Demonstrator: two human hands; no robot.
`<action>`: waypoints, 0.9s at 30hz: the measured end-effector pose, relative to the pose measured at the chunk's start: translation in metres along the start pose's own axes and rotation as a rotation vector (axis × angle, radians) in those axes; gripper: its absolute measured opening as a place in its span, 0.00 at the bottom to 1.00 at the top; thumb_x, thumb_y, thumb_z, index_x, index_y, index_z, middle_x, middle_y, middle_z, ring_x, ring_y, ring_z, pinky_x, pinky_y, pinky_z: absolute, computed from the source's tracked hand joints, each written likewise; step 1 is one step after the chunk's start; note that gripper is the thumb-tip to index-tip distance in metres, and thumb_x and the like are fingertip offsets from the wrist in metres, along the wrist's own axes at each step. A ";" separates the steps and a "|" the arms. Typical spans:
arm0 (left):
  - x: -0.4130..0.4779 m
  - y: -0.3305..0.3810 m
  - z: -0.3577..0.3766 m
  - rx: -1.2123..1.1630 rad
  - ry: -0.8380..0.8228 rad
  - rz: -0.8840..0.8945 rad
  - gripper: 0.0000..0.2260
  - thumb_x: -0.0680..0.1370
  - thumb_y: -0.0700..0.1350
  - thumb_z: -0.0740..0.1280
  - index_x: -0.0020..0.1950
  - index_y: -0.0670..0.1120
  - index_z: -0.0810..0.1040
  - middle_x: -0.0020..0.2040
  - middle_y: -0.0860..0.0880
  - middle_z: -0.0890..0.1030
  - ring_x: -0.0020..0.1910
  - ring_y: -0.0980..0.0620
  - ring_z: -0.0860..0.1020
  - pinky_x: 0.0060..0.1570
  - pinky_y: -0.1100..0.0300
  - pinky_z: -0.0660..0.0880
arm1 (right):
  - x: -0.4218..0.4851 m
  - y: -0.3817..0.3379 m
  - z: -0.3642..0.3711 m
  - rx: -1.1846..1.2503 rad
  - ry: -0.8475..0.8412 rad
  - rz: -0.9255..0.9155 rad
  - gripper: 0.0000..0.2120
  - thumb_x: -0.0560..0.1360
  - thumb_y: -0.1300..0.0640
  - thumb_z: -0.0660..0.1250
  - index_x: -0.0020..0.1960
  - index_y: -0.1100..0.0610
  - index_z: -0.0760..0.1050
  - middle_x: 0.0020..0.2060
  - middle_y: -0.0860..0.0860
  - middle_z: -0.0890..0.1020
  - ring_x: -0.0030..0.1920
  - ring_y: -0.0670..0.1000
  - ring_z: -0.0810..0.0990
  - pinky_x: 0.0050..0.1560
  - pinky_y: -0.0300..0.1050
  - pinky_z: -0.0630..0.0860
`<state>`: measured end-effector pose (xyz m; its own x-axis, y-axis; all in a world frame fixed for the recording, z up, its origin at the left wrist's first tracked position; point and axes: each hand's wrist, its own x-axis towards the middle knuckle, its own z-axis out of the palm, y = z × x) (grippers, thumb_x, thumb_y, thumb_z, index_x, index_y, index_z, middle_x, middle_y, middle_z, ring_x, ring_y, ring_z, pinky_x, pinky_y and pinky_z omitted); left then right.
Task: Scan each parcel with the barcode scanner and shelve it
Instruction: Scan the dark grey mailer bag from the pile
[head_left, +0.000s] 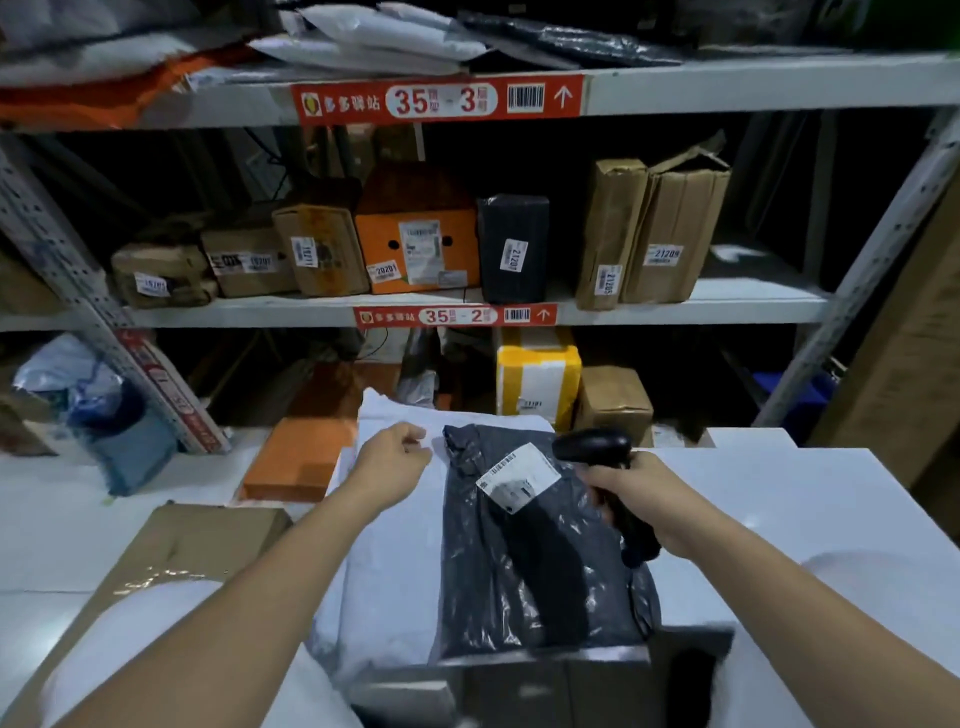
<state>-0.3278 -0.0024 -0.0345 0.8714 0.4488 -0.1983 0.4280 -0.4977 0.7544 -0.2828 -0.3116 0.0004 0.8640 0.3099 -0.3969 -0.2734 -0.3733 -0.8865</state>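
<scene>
A dark grey plastic parcel (524, 551) lies on a white parcel bag (387, 561) in front of me, its white barcode label (517, 475) facing up. My right hand (641, 499) grips a black barcode scanner (592, 447), whose head sits just right of the label. My left hand (392, 460) hovers over the white bag, left of the grey parcel, fingers loosely curled and holding nothing.
A grey metal shelf (727, 91) marked 35-3 holds mailer bags. The shelf below (701, 312), marked 35-2, carries several labelled boxes. An orange flat box (296, 462) and a brown carton (192, 551) lie at the left, a yellow box (537, 384) stands behind.
</scene>
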 end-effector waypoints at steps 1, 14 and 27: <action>0.000 -0.007 0.002 0.067 -0.010 -0.017 0.17 0.81 0.44 0.67 0.70 0.46 0.78 0.66 0.46 0.80 0.61 0.44 0.79 0.54 0.57 0.75 | 0.002 0.006 0.003 -0.016 -0.009 0.025 0.10 0.80 0.59 0.71 0.44 0.64 0.79 0.32 0.56 0.82 0.27 0.50 0.75 0.30 0.42 0.72; 0.004 -0.014 0.014 0.221 -0.049 -0.003 0.17 0.83 0.45 0.66 0.72 0.47 0.77 0.69 0.47 0.79 0.55 0.47 0.78 0.43 0.59 0.75 | 0.017 0.007 0.022 -0.185 -0.035 0.010 0.09 0.78 0.58 0.70 0.41 0.62 0.78 0.28 0.54 0.81 0.26 0.51 0.74 0.30 0.42 0.73; 0.006 -0.024 0.009 0.260 -0.041 -0.035 0.16 0.83 0.46 0.66 0.71 0.49 0.77 0.70 0.47 0.78 0.58 0.47 0.79 0.44 0.62 0.77 | 0.023 -0.001 0.031 -0.271 -0.006 0.019 0.09 0.79 0.59 0.69 0.41 0.62 0.78 0.24 0.51 0.79 0.22 0.49 0.73 0.26 0.38 0.70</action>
<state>-0.3302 0.0056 -0.0591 0.8616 0.4416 -0.2503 0.5008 -0.6587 0.5615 -0.2758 -0.2772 -0.0146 0.8571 0.3049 -0.4152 -0.1662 -0.5991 -0.7832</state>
